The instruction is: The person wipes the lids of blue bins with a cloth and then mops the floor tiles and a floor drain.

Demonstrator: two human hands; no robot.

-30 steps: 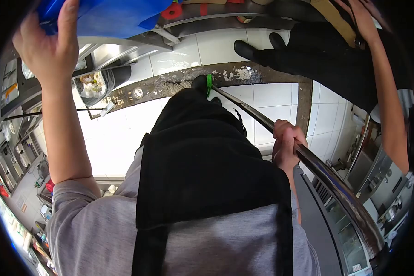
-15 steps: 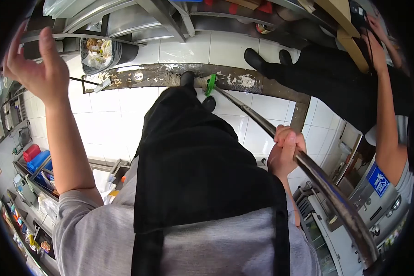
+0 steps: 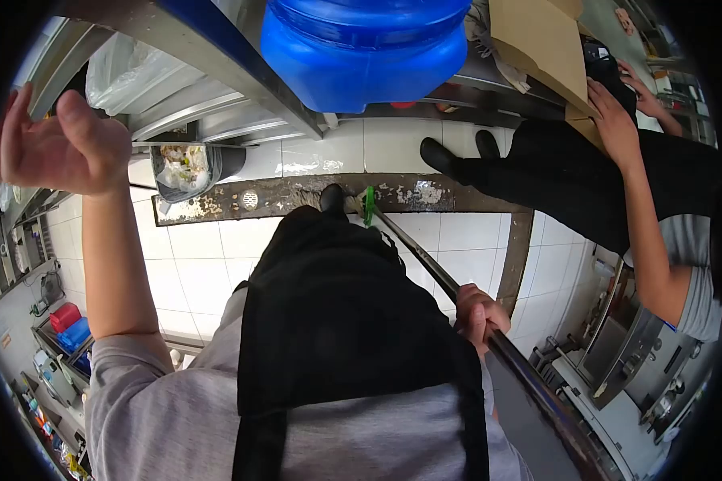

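Note:
My right hand [image 3: 481,315] is wrapped round the metal pole of a mop [image 3: 433,269], which slants from the lower right up to a green clamp [image 3: 369,207]. Greyish mop strands [image 3: 306,197] lie on the dark floor strip, partly hidden by my boot [image 3: 332,198]. My left hand [image 3: 64,148] is raised at the upper left with its fingers apart and nothing in it, near a metal shelf frame.
A large blue plastic container [image 3: 365,52] fills the top centre. A lined waste bin [image 3: 186,170] stands at the left of the dark strip [image 3: 281,200]. At the right, a co-worker [image 3: 569,176] has hands at an open cardboard box [image 3: 541,48].
The view has tilted upward, so the blue container now shows. My left hand has turned more sideways. My right hand still holds the pole. The co-worker's near hand has moved onto the box.

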